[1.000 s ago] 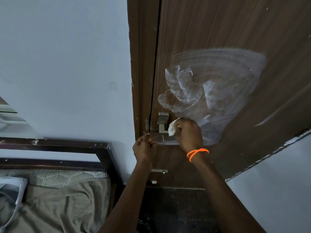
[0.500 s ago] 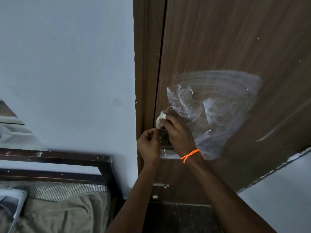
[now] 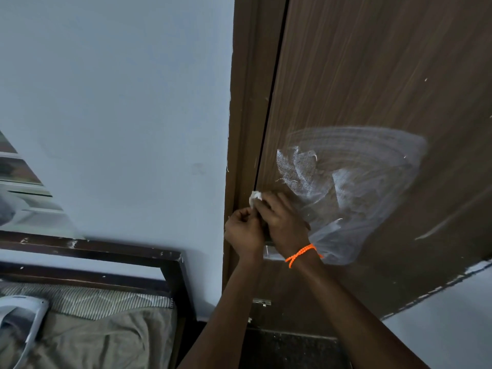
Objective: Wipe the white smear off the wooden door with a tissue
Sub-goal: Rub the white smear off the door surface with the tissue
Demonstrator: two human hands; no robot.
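Observation:
The brown wooden door (image 3: 372,62) carries a broad white smear (image 3: 354,179), thick and speckled at its left, thin and streaked toward the right. My right hand (image 3: 285,222), an orange band at its wrist, presses a small crumpled white tissue (image 3: 255,197) against the door's left edge, just left of the smear's lower part. My left hand (image 3: 243,230) is curled with its fingers closed, touching the right hand from the left at the door frame. The door handle is hidden behind both hands.
A pale blue wall (image 3: 119,115) lies left of the door frame (image 3: 239,102). A dark wooden bed frame (image 3: 106,251) with olive bedding (image 3: 93,339) stands at the lower left. A small metal latch (image 3: 262,302) sits low on the door. A white object (image 3: 18,323) lies on the bed.
My right hand with the tissue moved up and left from beside the handle to the door's edge. The smear's lower-left lobe is wiped away. My left hand rose to meet the right.

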